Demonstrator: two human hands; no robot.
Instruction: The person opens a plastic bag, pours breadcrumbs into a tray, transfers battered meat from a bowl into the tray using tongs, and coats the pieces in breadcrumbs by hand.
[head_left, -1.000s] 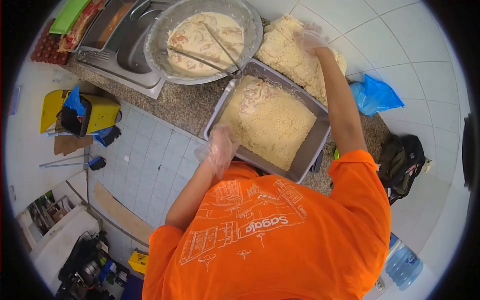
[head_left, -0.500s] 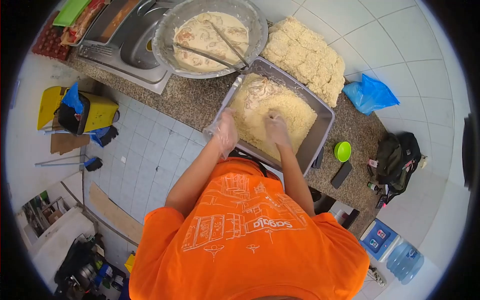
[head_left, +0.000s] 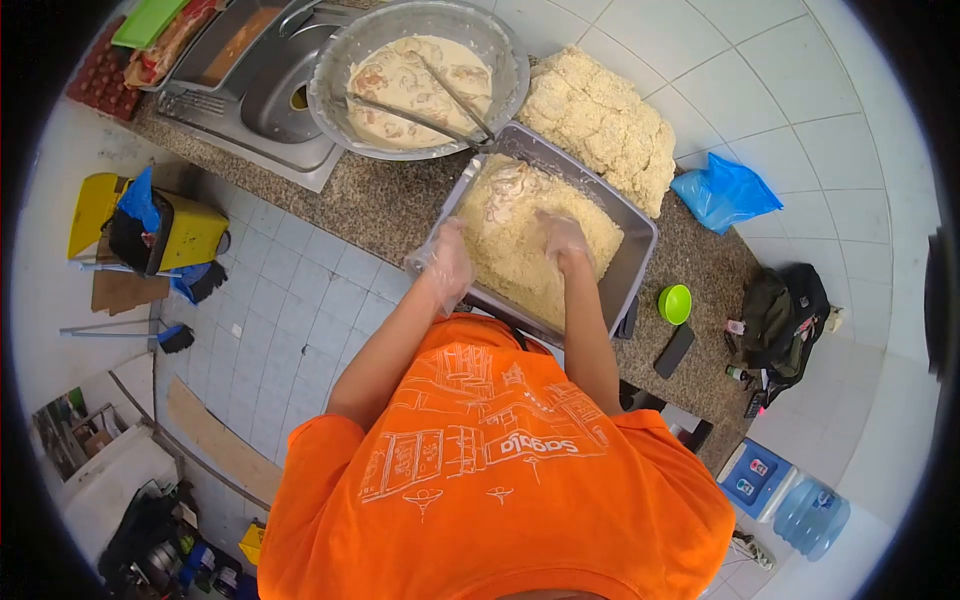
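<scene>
A grey rectangular tub (head_left: 648, 250) holds pale yellow crumbs (head_left: 515, 265), with a batter-wet piece (head_left: 515, 188) lying on them near the far left corner. My left hand (head_left: 450, 262), in a clear plastic glove, is at the tub's left rim with its fingers curled; what it may hold is hidden. My right hand (head_left: 566, 238), also gloved, reaches into the crumbs, and its fingertips are partly buried. Beyond the tub stands a large metal bowl (head_left: 322, 95) of pieces in batter (head_left: 420, 85), with metal tongs (head_left: 420, 118) resting in it. Breaded pieces (head_left: 600, 125) are heaped beside the wall.
A sink (head_left: 285, 85), a metal tray (head_left: 225, 50) and a green tray (head_left: 150, 22) are at the far left. On the right of the counter are a blue bag (head_left: 722, 195), a green bowl (head_left: 675, 303), a phone (head_left: 675, 350) and a backpack (head_left: 785, 325).
My right hand has come from the breaded heap down into the crumbs in the tub, leaving a hollow there. My left hand stays by the left rim. The camera view has shifted slightly.
</scene>
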